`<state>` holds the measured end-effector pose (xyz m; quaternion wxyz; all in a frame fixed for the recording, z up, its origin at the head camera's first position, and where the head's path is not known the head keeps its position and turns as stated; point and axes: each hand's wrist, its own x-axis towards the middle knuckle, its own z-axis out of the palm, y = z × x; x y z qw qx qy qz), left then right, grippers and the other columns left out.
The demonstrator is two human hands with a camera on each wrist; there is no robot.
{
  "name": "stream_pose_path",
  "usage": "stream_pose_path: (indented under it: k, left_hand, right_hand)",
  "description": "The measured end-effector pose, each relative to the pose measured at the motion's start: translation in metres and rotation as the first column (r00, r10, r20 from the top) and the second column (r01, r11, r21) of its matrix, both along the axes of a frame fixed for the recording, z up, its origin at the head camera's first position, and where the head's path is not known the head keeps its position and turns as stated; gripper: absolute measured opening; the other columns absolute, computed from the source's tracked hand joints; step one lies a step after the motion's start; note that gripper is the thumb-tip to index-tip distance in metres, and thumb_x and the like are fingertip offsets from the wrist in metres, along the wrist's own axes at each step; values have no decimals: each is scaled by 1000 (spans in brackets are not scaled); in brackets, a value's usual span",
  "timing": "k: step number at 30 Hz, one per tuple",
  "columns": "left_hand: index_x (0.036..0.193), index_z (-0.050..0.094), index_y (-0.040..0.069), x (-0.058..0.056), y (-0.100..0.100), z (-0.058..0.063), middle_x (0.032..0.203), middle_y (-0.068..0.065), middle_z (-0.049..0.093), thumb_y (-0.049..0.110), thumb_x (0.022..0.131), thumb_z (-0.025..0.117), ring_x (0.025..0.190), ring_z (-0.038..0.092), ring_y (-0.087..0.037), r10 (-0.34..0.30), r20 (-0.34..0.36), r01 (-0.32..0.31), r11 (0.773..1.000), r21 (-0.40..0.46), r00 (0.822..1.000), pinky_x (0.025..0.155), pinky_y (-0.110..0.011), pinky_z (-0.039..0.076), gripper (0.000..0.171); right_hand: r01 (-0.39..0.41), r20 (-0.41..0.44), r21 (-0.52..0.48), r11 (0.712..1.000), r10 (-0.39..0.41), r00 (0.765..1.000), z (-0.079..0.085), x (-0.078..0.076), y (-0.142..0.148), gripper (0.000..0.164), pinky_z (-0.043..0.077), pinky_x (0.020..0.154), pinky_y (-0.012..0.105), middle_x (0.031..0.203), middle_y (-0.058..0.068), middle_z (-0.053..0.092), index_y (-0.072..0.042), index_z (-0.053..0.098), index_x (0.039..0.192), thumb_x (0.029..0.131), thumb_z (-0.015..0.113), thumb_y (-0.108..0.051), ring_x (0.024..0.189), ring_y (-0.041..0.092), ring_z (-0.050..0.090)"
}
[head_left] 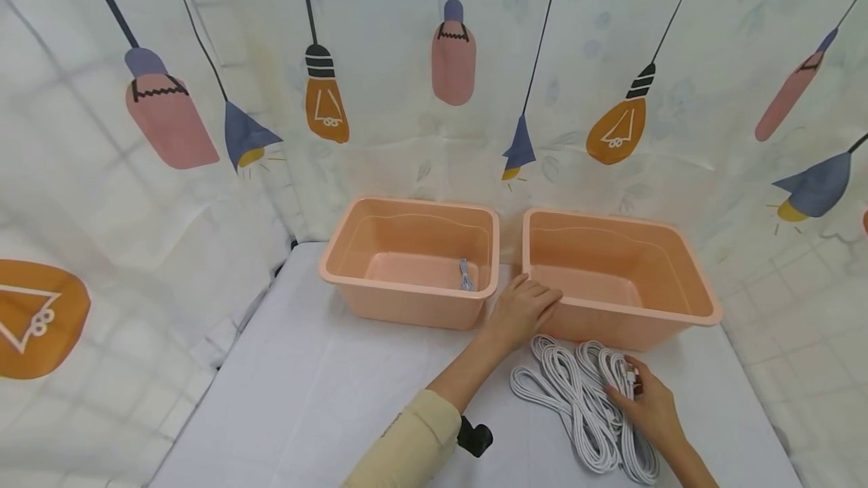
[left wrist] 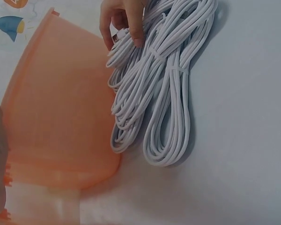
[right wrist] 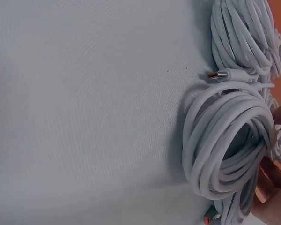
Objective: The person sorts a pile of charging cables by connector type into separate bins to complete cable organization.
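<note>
My left hand (head_left: pixel 518 312) grips the near left corner of the right-hand peach plastic basin (head_left: pixel 631 313), its fingers over the rim. Just in front of that basin, several coiled white cables (head_left: pixel 566 398) lie side by side on the table. My right hand (head_left: pixel 649 404) holds the rightmost coiled cable (head_left: pixel 615 373) near its upper end, thumb and fingers on either side of it. In the right wrist view, loops of the held cable (right wrist: pixel 225 136) bulge out from the fingers. A USB-C plug (right wrist: pixel 227 75) sticks out beside them.
A second peach basin (head_left: pixel 407 303) stands to the left, with a small coiled grey-white cable (head_left: pixel 466 276) inside. Both basins rest against a patterned curtain (head_left: pixel 407 164) at the back. A white cloth (head_left: pixel 305 398) covers the table.
</note>
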<state>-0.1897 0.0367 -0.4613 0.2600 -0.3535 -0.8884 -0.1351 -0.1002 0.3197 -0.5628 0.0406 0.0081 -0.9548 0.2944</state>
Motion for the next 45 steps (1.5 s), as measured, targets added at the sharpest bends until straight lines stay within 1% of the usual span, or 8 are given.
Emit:
stream_pose_path:
  k: [6,9,14,22,31,37,40,45]
  left_hand:
    - [119,79,21,1,2,1,111,8,79,26,103,70,109,72,-9,19,-9,-19,1000,19,1000,115,-39,47,18]
    - [118,79,21,1,2,3,109,8,79,26,103,71,108,72,-9,20,0,-20,1000,18,1000,115,-39,48,18]
    - [118,79,21,1,2,5,108,8,79,26,101,73,107,72,-9,26,5,-26,1000,-1,1000,114,-39,48,18]
    - [117,79,21,-1,0,4,106,7,79,25,102,72,105,73,-9,10,10,-10,1000,4,1000,113,-41,49,17]
    - [114,79,21,-3,2,3,104,7,79,24,101,74,102,73,-8,3,8,-3,1000,17,1000,112,-41,50,15]
    - [114,79,22,-2,4,4,103,9,79,25,100,74,102,73,-7,24,5,-24,1000,2,1000,113,-39,49,15]
    - [114,79,22,-2,4,4,103,9,79,24,101,74,103,73,-7,27,16,-27,1000,0,1000,113,-39,49,15]
    - [114,79,22,-2,4,5,105,9,80,25,102,71,104,73,-8,37,30,-37,999,-17,999,113,-39,49,15]
  right_hand:
    - [20,-102,-8,1000,-21,995,3,3,-1,69,47,59,27,84,10,68,8,55,137,81,89,-14,74,16,60]
    - [17,-148,-30,999,-21,989,8,5,-2,69,49,58,26,87,14,69,8,56,136,79,90,-10,70,13,60]
    - [-1,-171,-60,998,-10,985,14,5,-2,69,51,55,24,95,20,70,7,55,138,79,89,-6,67,8,61]
    - [-88,-266,-51,995,71,961,21,4,-3,70,49,51,22,90,15,69,5,59,136,73,90,1,66,-4,54]
    - [-129,-273,-44,991,113,955,38,4,-7,70,50,50,22,89,11,67,2,60,136,73,90,2,67,-6,54]
    - [-163,-319,-33,986,144,937,52,3,-6,71,51,50,21,87,12,68,2,61,134,70,91,5,65,-5,56]
    - [-167,-323,-21,986,151,934,59,2,-6,71,51,51,23,87,11,69,1,62,134,69,92,3,66,-5,55]
    - [-188,-363,-7,982,173,916,69,0,-4,71,48,53,16,87,11,70,2,63,132,67,91,6,67,-6,55]
